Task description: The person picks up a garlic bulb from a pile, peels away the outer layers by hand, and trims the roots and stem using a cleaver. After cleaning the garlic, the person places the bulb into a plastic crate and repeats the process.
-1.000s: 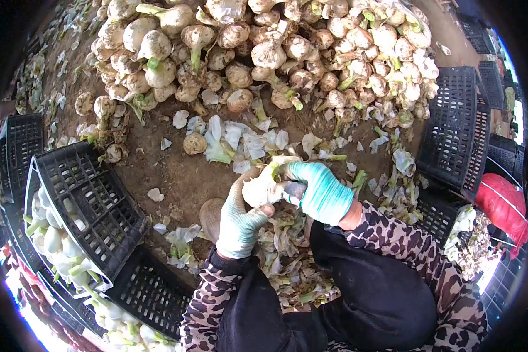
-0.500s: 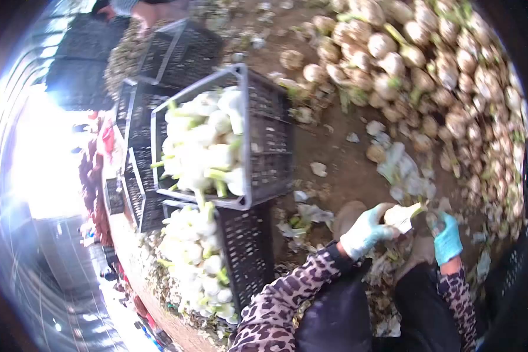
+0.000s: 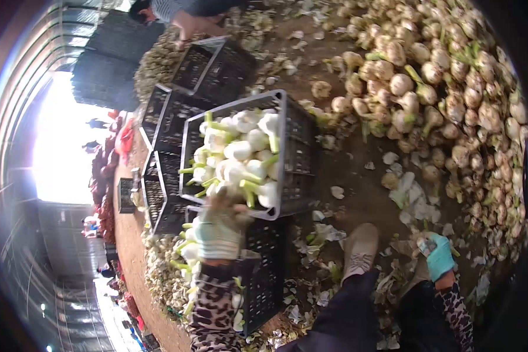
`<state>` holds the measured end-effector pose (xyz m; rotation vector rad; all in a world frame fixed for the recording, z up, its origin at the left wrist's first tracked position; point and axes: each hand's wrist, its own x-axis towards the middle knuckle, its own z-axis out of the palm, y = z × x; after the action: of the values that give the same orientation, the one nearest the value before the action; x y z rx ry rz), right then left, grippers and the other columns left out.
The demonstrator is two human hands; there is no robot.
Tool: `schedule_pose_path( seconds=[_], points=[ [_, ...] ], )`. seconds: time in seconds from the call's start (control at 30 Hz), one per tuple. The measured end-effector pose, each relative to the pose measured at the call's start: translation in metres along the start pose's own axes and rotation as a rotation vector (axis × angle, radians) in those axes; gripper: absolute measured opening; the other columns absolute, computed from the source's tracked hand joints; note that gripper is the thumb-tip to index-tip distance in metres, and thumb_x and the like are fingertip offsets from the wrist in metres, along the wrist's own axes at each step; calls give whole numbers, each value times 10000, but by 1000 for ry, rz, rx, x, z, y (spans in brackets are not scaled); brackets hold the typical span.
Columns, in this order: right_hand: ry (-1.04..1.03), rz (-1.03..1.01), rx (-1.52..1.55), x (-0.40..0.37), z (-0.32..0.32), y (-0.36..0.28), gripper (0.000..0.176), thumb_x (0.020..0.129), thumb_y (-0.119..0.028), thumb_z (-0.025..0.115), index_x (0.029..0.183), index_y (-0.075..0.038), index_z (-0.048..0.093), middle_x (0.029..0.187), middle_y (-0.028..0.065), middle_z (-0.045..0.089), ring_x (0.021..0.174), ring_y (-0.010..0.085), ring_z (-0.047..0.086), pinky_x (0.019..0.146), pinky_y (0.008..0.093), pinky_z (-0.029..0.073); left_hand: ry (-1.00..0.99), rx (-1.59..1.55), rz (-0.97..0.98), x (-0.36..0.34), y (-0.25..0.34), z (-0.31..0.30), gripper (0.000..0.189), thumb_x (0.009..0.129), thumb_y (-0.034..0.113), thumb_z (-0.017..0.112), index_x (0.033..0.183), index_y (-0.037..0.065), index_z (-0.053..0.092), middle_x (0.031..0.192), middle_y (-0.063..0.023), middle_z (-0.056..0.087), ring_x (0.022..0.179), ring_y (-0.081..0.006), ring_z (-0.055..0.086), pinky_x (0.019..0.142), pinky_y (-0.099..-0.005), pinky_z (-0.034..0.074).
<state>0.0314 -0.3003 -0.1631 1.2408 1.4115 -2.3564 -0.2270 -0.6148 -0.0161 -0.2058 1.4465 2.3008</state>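
My left hand (image 3: pixel 220 229), in a pale teal glove with bare fingertips, is at the near edge of a black plastic crate (image 3: pixel 283 158). Its fingers are smeared by motion, and whether they hold anything is hidden. Peeled white garlic bulbs (image 3: pixel 237 151) with short green stems fill the crate. My right hand (image 3: pixel 441 258), gloved in teal, stays low at the right above my foot. Its fingers are curled around something small that I cannot make out. Another dark crate (image 3: pixel 267 276) stands closer to me, with more white bulbs (image 3: pixel 189 251) beside it.
A big heap of unpeeled garlic (image 3: pixel 446 105) covers the upper right. Loose skins (image 3: pixel 413 196) litter the dirt floor. More black crates (image 3: pixel 214 64) stand behind the full one. Another person (image 3: pixel 188 17) bends at the top. Red sacks (image 3: pixel 125 138) line the left.
My left hand has moved left from in front of me, where it held a garlic bulb, to the full crate. My right hand has stayed low at the right. The view has shifted.
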Motion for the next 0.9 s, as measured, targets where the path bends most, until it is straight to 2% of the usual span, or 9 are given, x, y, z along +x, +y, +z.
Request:
schedule_pose_path(
  seconds=[0.17, 0.2, 0.27, 0.33, 0.5, 0.6, 0.67, 0.8, 0.9],
  points=[
    [122, -324, -556, 0, -25, 13, 199, 800, -141, 550, 894, 28, 595, 717, 60, 596, 638, 112, 547, 544, 215, 413, -197, 472, -437, 10, -150, 103, 403, 807, 101, 531, 1173, -7, 402, 1000, -148, 540, 759, -217, 569, 613, -339, 512],
    [159, -408, -723, 3, -30, 19, 203, 793, -148, 573, 883, 33, 596, 712, 54, 597, 635, 102, 541, 546, 217, 412, -248, 615, -411, 21, -179, 107, 408, 789, 80, 538, 1165, -19, 414, 1028, -127, 530, 793, -204, 569, 643, -320, 505],
    [15, 42, 15, 9, -37, 31, 231, 791, -175, 600, 898, 29, 597, 729, 49, 605, 644, 77, 532, 563, 220, 419, -400, 1129, -18, 51, -246, 89, 455, 734, 95, 590, 1156, 20, 438, 1059, -141, 517, 882, -267, 550, 749, -308, 459],
    [114, 65, -307, -2, -19, -4, 234, 805, -211, 591, 842, 20, 598, 713, 53, 600, 621, 75, 508, 565, 210, 415, -383, 1467, 207, 67, -283, 97, 564, 652, 137, 649, 1166, 45, 435, 1098, -189, 487, 985, -355, 487, 847, -353, 406],
    [95, 1, -390, 9, -28, 3, 255, 805, -223, 600, 884, 19, 600, 667, 40, 595, 591, 68, 480, 560, 215, 410, -463, 1807, 163, 89, -333, 116, 578, 611, 155, 669, 1146, 83, 463, 1085, -209, 490, 1002, -364, 468, 846, -393, 405],
    [80, 127, -318, 13, -30, -3, 299, 816, -210, 583, 976, 42, 573, 765, 52, 609, 726, 88, 550, 657, 212, 448, -473, 1413, 7, 89, -333, 116, 559, 616, 122, 659, 1138, 42, 478, 1081, -180, 526, 965, -262, 533, 835, -315, 422],
    [216, -184, 50, 26, -38, 28, 311, 821, -269, 566, 916, 26, 590, 747, 96, 614, 671, 136, 548, 633, 260, 434, -548, 1051, -32, 58, -310, 138, 537, 644, 98, 651, 1121, -51, 457, 1020, -115, 552, 910, -148, 527, 809, -255, 421],
    [193, -350, -320, 36, -48, 20, 243, 826, -192, 509, 944, 10, 575, 826, 152, 616, 743, 198, 586, 666, 291, 442, -746, 827, -220, 5, -293, 153, 533, 608, 78, 680, 1093, -18, 479, 999, -120, 543, 895, -162, 533, 795, -265, 428],
    [138, -234, -505, 34, -40, 1, 238, 787, -149, 569, 957, 19, 577, 796, 149, 622, 707, 206, 584, 661, 293, 451, -779, 905, -54, -13, -300, 159, 563, 539, 85, 715, 1058, 5, 513, 996, -132, 535, 910, -232, 533, 795, -299, 429]
  ],
)
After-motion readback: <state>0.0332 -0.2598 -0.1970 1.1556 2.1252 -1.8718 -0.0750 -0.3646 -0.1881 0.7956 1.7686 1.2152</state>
